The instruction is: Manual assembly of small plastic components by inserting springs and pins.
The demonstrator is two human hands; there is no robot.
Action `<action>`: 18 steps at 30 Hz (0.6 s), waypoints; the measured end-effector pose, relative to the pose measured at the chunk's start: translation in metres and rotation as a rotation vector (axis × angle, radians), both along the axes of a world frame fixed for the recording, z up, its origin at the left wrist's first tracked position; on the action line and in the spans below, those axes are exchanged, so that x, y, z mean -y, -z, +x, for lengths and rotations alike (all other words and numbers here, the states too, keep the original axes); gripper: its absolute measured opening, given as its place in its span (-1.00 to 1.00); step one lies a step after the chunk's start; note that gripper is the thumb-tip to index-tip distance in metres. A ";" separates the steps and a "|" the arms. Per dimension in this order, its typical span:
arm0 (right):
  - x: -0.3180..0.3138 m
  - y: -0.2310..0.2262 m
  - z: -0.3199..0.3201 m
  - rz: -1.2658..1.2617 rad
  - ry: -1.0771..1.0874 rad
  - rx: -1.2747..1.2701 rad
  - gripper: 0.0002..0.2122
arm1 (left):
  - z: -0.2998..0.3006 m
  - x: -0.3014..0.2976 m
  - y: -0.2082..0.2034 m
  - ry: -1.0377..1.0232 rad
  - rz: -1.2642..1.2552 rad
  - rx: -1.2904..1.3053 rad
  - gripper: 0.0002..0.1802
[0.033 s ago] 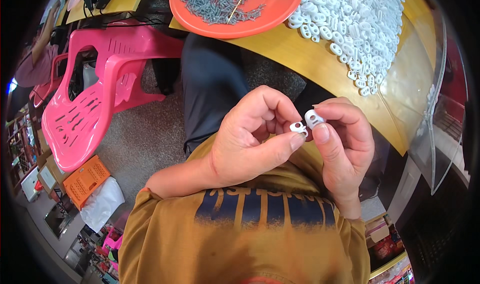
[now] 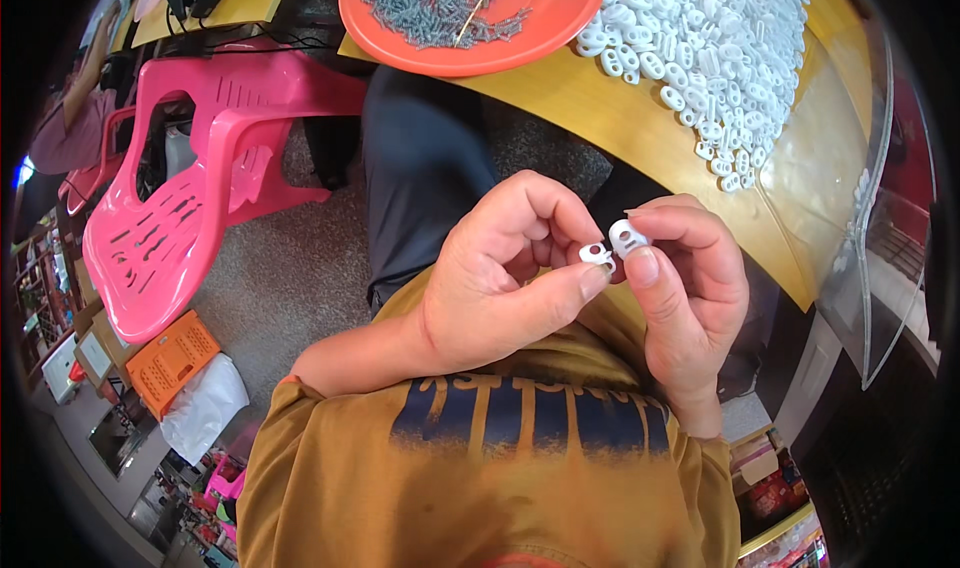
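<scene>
Close in front of my chest, both hands are raised off the table with their fingertips nearly meeting. My left hand (image 2: 510,273) pinches a small white plastic piece with a round hole (image 2: 594,253) between thumb and finger. Between the thumb and index finger of my right hand (image 2: 692,283) is a white oval two-holed plastic piece (image 2: 627,236). The two pieces sit side by side; whether they touch I cannot tell. Beyond my hands, many similar white pieces (image 2: 710,48) lie heaped on the yellow table (image 2: 620,133).
A red plate (image 2: 450,65) at the table's far edge bears small grey spring-like parts (image 2: 410,13) and a thin wooden stick (image 2: 470,20). Clear plastic sheeting (image 2: 840,198) hangs at the right. To the left stand a pink chair (image 2: 165,238) and an orange crate (image 2: 172,361).
</scene>
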State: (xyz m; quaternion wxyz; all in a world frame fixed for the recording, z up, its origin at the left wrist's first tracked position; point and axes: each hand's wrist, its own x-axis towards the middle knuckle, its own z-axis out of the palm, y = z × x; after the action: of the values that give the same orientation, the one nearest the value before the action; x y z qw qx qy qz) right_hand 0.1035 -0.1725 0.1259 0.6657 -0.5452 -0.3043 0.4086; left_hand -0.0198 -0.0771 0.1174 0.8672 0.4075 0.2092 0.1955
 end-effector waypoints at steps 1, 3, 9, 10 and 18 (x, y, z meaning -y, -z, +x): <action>0.000 -0.001 -0.001 -0.012 0.003 -0.014 -0.84 | -0.001 -0.001 0.000 0.014 -0.036 -0.002 -0.79; -0.001 -0.001 -0.002 -0.025 0.003 -0.028 -0.84 | -0.002 0.000 0.001 0.004 -0.023 0.008 -0.79; -0.002 -0.002 -0.004 -0.018 -0.005 -0.064 -0.83 | -0.008 -0.004 0.012 -0.043 0.109 0.060 -0.81; -0.003 -0.003 -0.005 -0.014 0.000 -0.035 -0.83 | -0.009 -0.006 0.013 -0.020 0.153 0.052 -0.82; -0.015 -0.008 -0.005 0.022 0.002 0.046 -0.82 | -0.004 -0.010 0.003 -0.038 -0.023 0.046 -0.86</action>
State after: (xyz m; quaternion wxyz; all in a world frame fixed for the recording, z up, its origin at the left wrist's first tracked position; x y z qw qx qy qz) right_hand 0.0990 -0.1572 0.1338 0.6649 -0.5476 -0.3232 0.3919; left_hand -0.0239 -0.0675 0.1146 0.8725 0.3890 0.1992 0.2186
